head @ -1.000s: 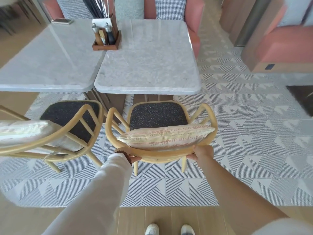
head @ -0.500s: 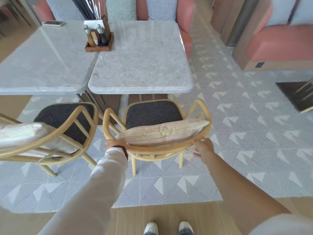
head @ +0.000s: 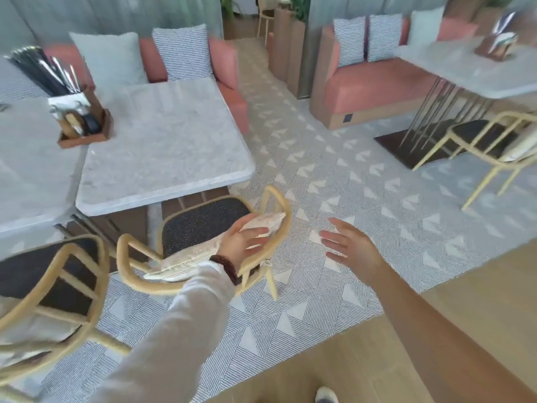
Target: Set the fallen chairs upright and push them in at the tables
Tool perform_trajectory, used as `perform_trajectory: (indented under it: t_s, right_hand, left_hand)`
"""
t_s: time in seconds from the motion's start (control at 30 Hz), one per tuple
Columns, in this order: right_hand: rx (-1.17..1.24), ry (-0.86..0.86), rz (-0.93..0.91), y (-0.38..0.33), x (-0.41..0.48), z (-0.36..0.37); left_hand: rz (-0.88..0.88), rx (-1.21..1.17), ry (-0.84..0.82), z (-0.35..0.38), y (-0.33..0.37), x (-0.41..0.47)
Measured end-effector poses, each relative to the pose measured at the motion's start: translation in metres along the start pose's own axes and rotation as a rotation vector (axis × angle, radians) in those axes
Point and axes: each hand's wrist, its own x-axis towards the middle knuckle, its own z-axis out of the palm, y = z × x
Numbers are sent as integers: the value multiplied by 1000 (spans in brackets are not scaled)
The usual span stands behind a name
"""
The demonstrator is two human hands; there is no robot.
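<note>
A yellow wooden chair [head: 139, 282] with a dark seat and a striped cushion [head: 203, 251] stands upright, its seat partly under the marble table [head: 162, 146]. My left hand [head: 242, 242] hovers open over the chair's back rail and cushion, fingers spread, gripping nothing. My right hand [head: 347, 247] is open in the air to the right of the chair, palm turned left. A second matching chair [head: 58, 289] stands upright at the left by the neighbouring table. A third yellow chair [head: 488, 146] stands upright at the far right beside another marble table [head: 465, 71].
A wooden caddy [head: 82, 123] with cutlery and shakers sits on the near table. Pink benches [head: 374, 85] with cushions line the back. A patterned rug [head: 334, 175] covers the aisle; wooden floor lies at the lower right. The view is blurred.
Both hands have let go of the chair's back rail and opened. The view has swung up and right, bringing the right-hand table and third chair into sight.
</note>
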Motion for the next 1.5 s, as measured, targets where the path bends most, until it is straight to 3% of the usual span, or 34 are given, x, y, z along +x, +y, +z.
perform_trajectory:
  t_s: [0.17,0.43,0.83,1.17,1.5]
  right_hand:
    - [70,139,-65,-15,-39,-72]
    - [137,356,-144,-34,-90,-208]
    - [180,573,-205,-76,-144,-426]
    - [271,695,-261,-107,-122,-554]
    - [337,829,-323,-186,-51,-698]
  left_hand:
    - [30,209,-202,78,-5,9]
    - [-30,341,-454,236,-33,17]
    - [-50,402,-721,489,-96,28]
    - [-63,477,-872,648,-127,86]
    - [-121,537,-1024,850,-134,189]
